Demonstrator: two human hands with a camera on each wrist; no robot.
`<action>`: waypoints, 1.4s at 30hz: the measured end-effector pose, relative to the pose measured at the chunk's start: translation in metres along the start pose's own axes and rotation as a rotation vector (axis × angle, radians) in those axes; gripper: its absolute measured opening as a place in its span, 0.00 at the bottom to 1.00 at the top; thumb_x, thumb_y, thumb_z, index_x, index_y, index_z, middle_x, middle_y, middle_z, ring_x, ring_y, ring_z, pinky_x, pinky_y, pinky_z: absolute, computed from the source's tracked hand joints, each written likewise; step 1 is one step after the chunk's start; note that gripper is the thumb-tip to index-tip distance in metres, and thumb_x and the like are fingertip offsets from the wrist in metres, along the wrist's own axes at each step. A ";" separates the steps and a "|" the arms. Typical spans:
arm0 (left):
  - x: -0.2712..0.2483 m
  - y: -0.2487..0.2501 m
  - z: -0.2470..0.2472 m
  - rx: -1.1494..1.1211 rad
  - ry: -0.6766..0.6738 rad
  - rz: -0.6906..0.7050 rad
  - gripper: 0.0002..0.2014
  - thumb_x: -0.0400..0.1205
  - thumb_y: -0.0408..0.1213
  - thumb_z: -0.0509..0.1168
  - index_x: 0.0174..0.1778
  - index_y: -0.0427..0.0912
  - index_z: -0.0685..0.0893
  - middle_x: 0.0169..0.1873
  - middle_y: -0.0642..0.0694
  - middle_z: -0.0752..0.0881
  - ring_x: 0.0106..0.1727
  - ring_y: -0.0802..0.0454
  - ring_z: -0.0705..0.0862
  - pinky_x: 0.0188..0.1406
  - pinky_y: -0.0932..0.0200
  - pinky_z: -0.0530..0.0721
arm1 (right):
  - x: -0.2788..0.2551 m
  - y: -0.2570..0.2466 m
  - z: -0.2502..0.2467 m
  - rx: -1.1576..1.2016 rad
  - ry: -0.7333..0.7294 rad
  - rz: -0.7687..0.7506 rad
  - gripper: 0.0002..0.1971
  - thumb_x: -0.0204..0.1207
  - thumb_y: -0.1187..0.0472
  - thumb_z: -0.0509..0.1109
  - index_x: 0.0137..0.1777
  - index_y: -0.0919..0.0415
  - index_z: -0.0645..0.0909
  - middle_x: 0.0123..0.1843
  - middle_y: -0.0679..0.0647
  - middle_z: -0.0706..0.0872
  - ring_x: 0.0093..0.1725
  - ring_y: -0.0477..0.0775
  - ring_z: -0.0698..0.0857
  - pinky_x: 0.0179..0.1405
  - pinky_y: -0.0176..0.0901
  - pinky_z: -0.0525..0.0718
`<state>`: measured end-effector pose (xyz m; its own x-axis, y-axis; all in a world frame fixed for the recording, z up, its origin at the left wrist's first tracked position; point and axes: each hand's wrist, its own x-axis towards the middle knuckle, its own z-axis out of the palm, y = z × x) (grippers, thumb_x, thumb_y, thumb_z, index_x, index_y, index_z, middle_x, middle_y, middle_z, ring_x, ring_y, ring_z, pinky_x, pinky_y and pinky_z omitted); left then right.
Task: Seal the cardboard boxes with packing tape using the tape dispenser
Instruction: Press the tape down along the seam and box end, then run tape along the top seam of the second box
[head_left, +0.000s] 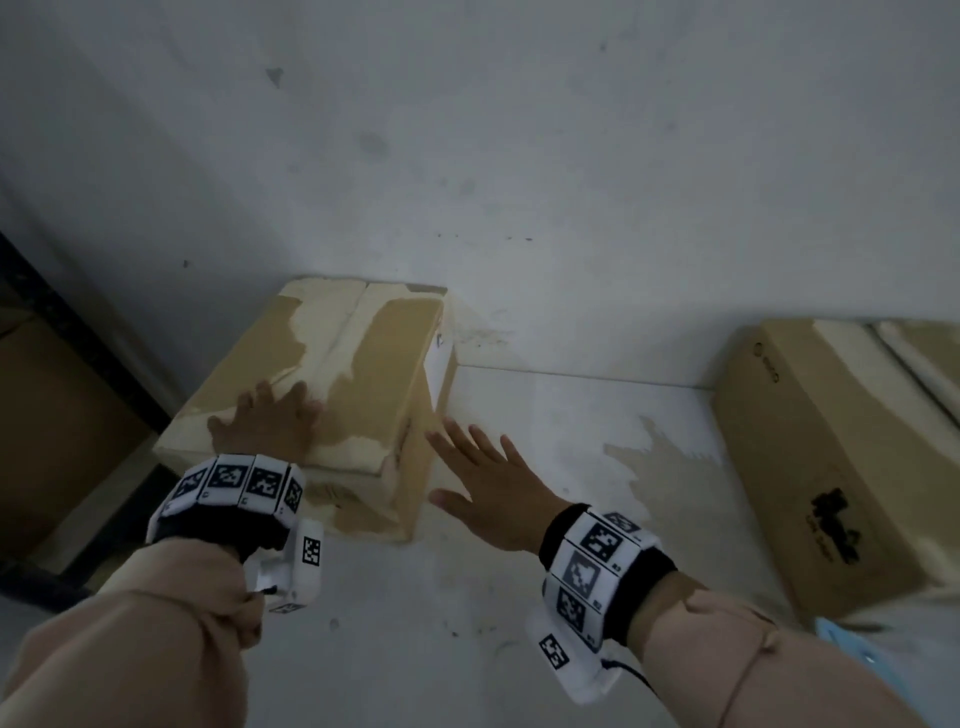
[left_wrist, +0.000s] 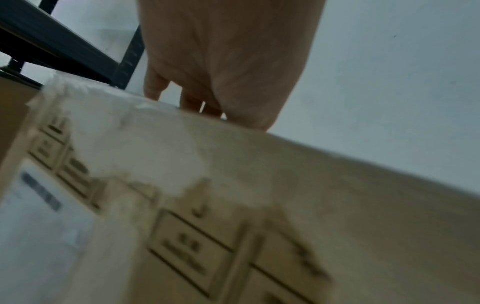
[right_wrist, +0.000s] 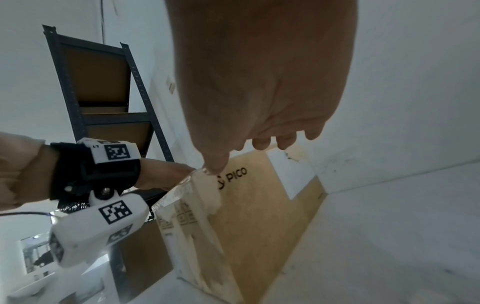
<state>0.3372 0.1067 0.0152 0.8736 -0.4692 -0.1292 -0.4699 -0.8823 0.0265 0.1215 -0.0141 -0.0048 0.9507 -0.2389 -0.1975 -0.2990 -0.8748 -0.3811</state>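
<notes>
Setting: storeroom or stockroom. Evidence: bare white wall (head_left: 519, 156) with scuffs; white floor (head_left: 467, 597) stained and worn; dark metal shelving rack (right_wrist: 103, 102) with board shelves; several cardboard boxes (head_left: 337, 374) standing on the floor against the wall.

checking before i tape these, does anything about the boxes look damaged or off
The box under the left hand looks worn: its top and side carry ragged pale patches, like torn surface or old tape residue. The second box at right shows similar patches. No tape dispenser is clearly visible.
</notes>
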 end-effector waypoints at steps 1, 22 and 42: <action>-0.007 0.008 0.000 0.018 0.017 0.018 0.21 0.85 0.51 0.44 0.72 0.50 0.66 0.77 0.42 0.62 0.77 0.42 0.61 0.73 0.37 0.61 | -0.014 0.008 0.003 0.000 0.004 0.025 0.32 0.83 0.41 0.46 0.80 0.49 0.36 0.83 0.50 0.36 0.81 0.53 0.38 0.77 0.53 0.36; -0.230 0.265 0.096 0.044 -0.230 0.536 0.28 0.84 0.56 0.45 0.81 0.53 0.53 0.83 0.48 0.44 0.83 0.46 0.40 0.77 0.31 0.42 | -0.337 0.178 0.087 0.101 0.332 0.396 0.41 0.72 0.25 0.44 0.79 0.46 0.40 0.82 0.59 0.46 0.81 0.56 0.44 0.79 0.50 0.44; -0.239 0.282 0.053 0.049 -0.061 0.392 0.27 0.84 0.56 0.46 0.80 0.52 0.57 0.83 0.50 0.53 0.82 0.49 0.53 0.78 0.35 0.47 | -0.417 0.201 0.031 0.077 0.396 0.135 0.39 0.74 0.27 0.38 0.72 0.52 0.69 0.49 0.52 0.87 0.40 0.51 0.86 0.36 0.40 0.82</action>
<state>-0.0109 -0.0277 0.0010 0.6181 -0.7658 -0.1776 -0.7732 -0.6330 0.0382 -0.3372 -0.0773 -0.0275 0.8562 -0.5055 0.1066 -0.4135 -0.7944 -0.4450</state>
